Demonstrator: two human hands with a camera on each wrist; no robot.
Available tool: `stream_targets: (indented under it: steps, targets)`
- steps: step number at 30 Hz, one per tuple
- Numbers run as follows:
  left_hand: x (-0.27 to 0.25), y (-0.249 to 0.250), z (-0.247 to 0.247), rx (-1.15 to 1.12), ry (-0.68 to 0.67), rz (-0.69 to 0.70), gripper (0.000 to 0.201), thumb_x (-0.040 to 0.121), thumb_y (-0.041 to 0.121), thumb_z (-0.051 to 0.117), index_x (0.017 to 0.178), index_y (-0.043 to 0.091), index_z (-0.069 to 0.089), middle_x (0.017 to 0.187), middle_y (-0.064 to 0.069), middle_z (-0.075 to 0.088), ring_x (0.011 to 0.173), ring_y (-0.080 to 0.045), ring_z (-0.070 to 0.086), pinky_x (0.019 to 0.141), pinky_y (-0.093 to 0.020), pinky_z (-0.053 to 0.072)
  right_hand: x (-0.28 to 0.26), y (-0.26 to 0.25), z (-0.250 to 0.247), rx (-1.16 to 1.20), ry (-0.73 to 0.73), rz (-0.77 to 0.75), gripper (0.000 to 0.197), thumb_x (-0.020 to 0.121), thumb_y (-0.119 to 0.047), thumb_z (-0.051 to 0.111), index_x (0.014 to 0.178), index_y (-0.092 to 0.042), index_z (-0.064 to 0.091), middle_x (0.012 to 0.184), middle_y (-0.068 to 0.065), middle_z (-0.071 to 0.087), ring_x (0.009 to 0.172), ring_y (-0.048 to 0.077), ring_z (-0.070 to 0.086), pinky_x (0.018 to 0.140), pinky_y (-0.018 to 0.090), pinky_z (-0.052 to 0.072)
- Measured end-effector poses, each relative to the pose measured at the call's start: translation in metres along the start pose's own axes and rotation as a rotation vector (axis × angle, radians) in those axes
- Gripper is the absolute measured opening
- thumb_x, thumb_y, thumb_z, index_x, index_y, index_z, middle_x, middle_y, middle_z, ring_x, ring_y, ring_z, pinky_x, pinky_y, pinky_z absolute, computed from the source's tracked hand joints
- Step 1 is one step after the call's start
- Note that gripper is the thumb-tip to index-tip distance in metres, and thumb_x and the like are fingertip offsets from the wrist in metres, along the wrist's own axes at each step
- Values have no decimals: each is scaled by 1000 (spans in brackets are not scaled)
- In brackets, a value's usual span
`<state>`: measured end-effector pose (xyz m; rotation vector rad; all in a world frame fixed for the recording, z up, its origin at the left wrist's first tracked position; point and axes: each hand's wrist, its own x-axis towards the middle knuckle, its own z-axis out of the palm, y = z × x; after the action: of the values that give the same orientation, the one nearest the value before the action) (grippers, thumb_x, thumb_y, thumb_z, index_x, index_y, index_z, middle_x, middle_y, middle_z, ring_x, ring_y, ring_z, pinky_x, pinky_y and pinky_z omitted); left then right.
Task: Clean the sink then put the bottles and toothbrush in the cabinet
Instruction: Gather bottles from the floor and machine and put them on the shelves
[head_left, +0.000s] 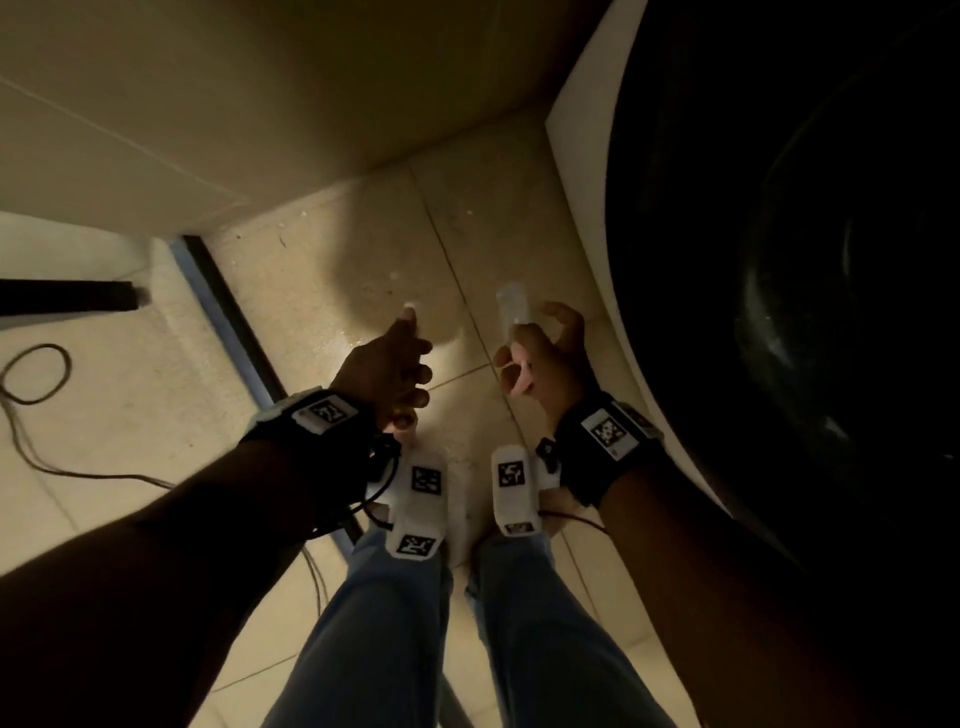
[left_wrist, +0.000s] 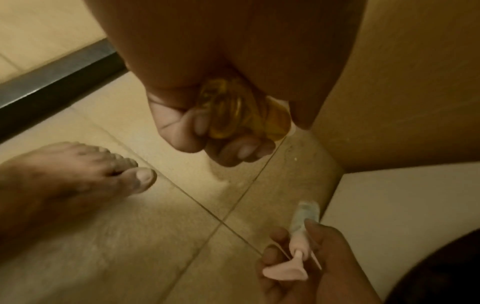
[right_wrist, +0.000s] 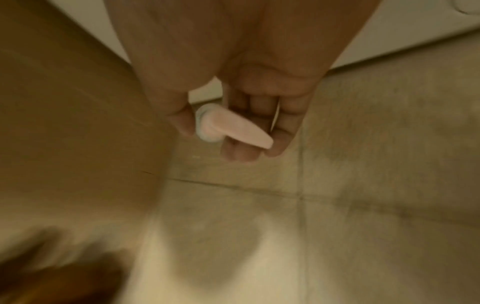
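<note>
A home bathroom, dimly lit: beige floor tiles (head_left: 363, 249) with grout lines, a white curved fixture (head_left: 582, 156) with a dark hollow beside them, a dark door threshold (head_left: 228, 306), and a bare foot (left_wrist: 78, 176) on the tiles.

head view downward, wrist views close, shared floor (head_left: 363, 249)

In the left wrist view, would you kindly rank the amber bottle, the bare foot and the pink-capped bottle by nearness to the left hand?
1. amber bottle: gripped in the left hand itself.
2. bare foot: on the floor tiles, lower left.
3. pink-capped bottle: held by the right hand, bottom right.

The foot and pink-capped bottle are nearly too close to call.
</note>
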<state>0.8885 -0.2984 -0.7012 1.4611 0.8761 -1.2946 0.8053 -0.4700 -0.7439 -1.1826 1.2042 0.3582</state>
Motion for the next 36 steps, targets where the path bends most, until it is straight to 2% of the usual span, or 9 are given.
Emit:
stream_targets:
  steps: [4,8,13,18,22,26,30,33,36]
  targets:
    - [-78,20,7,-78,-29,52,47,94,65,46,98,21,63,68,2,54,46,-13,46,54,-25,26,-108,-65,-9,486,-248,3,29,89,-30,58,116,-31,68,83,8,59,67,22,63,63,35,49]
    - [-184,58,12,-25,-44,205,46,94,65,45,99,23,63,68,3,56,49,-12,47,47,-20,30,-210,-135,-37,600,-376,-53,57,63,-50,71,113,-24,67,88,19,70,94,42,70,80,41,47]
    - [-367,123,28,43,-121,450,34,99,53,46,101,24,62,77,0,60,59,-16,53,50,-23,36,-346,-227,-67,400,-368,-108,71,62,-13,79,126,-12,49,107,23,71,101,36,71,81,37,49]
    - [-548,174,69,158,-247,733,31,99,46,47,109,22,65,89,-5,62,71,-21,60,56,-34,51,-473,-315,-122,452,-346,-225,23,86,-20,65,108,-20,70,86,32,53,84,43,56,83,49,37]
    - [-646,192,115,246,-376,862,35,92,47,49,107,20,65,82,-4,61,66,-18,59,55,-33,52,-560,-356,-191,292,-339,-512,27,93,-21,65,119,-11,65,66,-6,64,55,3,59,57,18,48]
    - [-701,205,175,411,-562,962,47,90,61,52,103,17,62,80,-6,59,62,-18,56,53,-34,49,-625,-367,-268,208,-60,-746,17,89,-34,63,88,-19,69,72,-16,63,64,-3,56,63,11,43]
    - [-725,216,242,570,-758,932,73,64,87,61,95,20,62,77,-4,56,57,-19,51,53,-32,43,-662,-343,-322,516,154,-735,26,89,-40,60,91,-14,61,84,9,60,78,26,60,68,39,48]
    - [-725,215,289,728,-945,846,79,61,91,57,95,20,64,78,-5,56,59,-20,51,51,-30,42,-692,-303,-344,794,285,-716,12,90,-21,58,96,-11,59,76,16,55,64,30,55,60,35,46]
    - [-723,196,334,912,-1172,709,79,61,91,56,95,20,63,81,-5,55,61,-20,53,51,-29,41,-733,-244,-335,1048,575,-735,27,82,-37,70,87,-12,62,67,11,44,50,19,41,54,29,36]
